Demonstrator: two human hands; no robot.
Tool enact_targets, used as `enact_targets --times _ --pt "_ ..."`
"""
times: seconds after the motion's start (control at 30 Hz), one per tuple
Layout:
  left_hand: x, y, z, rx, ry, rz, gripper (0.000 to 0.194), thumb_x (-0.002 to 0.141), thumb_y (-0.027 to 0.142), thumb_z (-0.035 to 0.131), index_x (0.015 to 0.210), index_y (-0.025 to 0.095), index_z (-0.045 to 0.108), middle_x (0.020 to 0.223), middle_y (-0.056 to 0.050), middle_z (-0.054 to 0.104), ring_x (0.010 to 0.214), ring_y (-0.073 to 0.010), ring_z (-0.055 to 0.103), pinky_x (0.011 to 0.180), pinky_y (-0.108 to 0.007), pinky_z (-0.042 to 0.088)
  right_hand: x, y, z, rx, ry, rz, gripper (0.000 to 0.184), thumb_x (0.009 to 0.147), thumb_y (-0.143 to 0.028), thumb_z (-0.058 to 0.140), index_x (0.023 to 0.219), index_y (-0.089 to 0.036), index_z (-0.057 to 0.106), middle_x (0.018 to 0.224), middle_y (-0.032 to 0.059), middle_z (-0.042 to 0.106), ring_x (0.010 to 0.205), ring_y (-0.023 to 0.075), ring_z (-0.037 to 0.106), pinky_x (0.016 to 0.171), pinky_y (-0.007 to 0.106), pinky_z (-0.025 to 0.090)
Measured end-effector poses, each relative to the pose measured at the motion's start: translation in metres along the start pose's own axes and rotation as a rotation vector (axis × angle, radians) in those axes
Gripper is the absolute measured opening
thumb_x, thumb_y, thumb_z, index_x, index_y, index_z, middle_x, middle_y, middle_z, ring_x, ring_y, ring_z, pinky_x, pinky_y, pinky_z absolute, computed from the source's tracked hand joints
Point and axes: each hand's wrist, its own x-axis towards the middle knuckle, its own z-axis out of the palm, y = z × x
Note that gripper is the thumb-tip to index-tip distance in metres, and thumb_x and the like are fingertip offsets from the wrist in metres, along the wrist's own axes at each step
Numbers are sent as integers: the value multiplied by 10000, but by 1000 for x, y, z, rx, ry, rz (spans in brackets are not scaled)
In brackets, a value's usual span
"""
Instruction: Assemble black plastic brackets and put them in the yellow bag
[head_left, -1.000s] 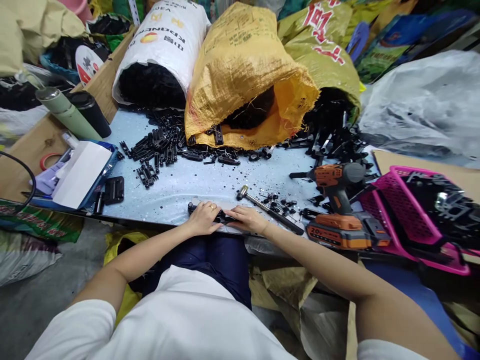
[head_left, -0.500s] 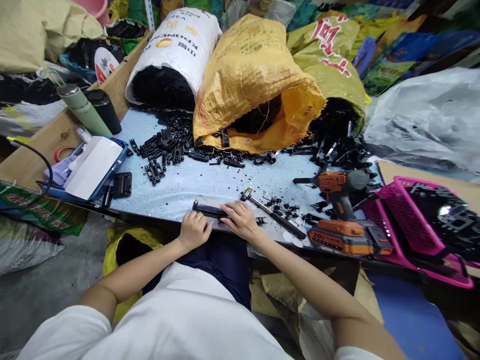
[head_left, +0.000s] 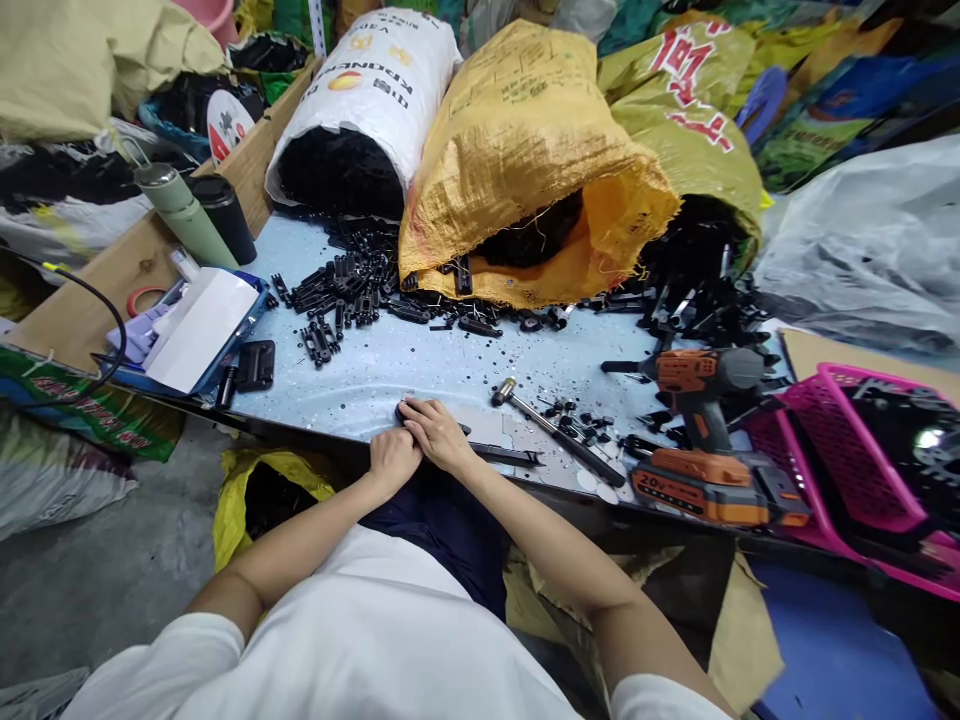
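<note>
My left hand rests at the table's near edge, its fingers curled in; whether it pinches anything is hidden. Against it, my right hand has its fingers closed over the left end of a slim black bar, which they mostly cover. To the right of that hand lies a long black piece with a forked end, partly behind the wrist. A hammer with a metal shaft and black grip lies farther right, beside several small black parts.
An orange cordless drill stands at right, near a pink basket of parts. Behind are a white sack, an orange sack and heaped black parts. A blue tray and green flask are at left.
My right hand has slid left along the black bar to its left end, up against my left hand. More of the forked piece shows now. The view has shifted slightly left.
</note>
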Motion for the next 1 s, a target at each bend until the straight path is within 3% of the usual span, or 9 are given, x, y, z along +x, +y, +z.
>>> enact_targets --times 0.07,0.17,0.27,0.37,0.53,0.73,0.8,0.87,1.0 --pt "5 -6 0 3 81 166 337 898 331 412 914 133 683 854 -132 678 850 -233 641 739 -320 474 -16 5 -11 -38 29 -49 437 959 -377 295 1313 -201 483 1363 105 451 1168 226 453 975 436 408" --pt "23 -15 -5 26 204 647 356 915 367 402 1062 140 633 1065 -150 638 1055 -252 566 857 -363 444 -57 29 -36 -226 134 6 530 867 -528 458 1279 -196 491 1338 141 456 1193 280 447 960 469 393" --pt "47 -11 -8 116 163 968 460 915 417 410 1240 109 515 1174 -179 584 1108 -265 528 879 -387 425 -94 61 -55 -448 151 152 539 756 -651 534 967 -164 622 976 155 622 894 278 579 744 398 449" --pt "62 3 -6 205 79 905 499 912 473 383 1094 60 595 953 -187 645 928 -274 596 727 -363 453 -106 73 -63 -529 58 108 505 792 -656 475 627 -186 554 601 69 563 580 188 534 558 306 375" --pt "52 -2 -25 110 49 755 581 941 498 231 706 147 629 677 -105 638 678 -207 606 591 -297 429 -86 46 -81 -407 6 -102 535 831 -647 405 558 -192 474 511 21 486 465 129 445 483 277 286" --pt "-8 -6 -79 -405 10 992 687 919 561 51 626 199 557 531 -60 561 520 -154 545 527 -277 429 -75 -11 -118 52 -92 -257 625 755 -787 278 566 -217 453 467 -3 385 444 130 412 462 291 286" --pt "-32 10 -85 -691 13 1048 679 929 522 11 629 203 530 509 -46 550 486 -136 533 516 -268 436 -75 -27 -108 280 -89 -324 672 727 -829 202 586 -227 462 465 -4 363 446 139 426 473 300 331" --pt "-49 28 -81 -923 123 1050 673 930 509 -9 627 206 510 475 -32 524 442 -124 512 490 -259 434 -72 -40 -80 446 57 -362 735 702 -855 90 609 -233 471 490 11 374 463 156 445 484 317 376" --pt "-52 47 -56 -950 452 935 703 919 537 -9 851 190 598 653 -78 631 609 -158 606 588 -294 489 -46 -42 -8 332 482 11 797 789 -721 -56 889 -217 554 842 140 525 846 266 561 690 440 474"
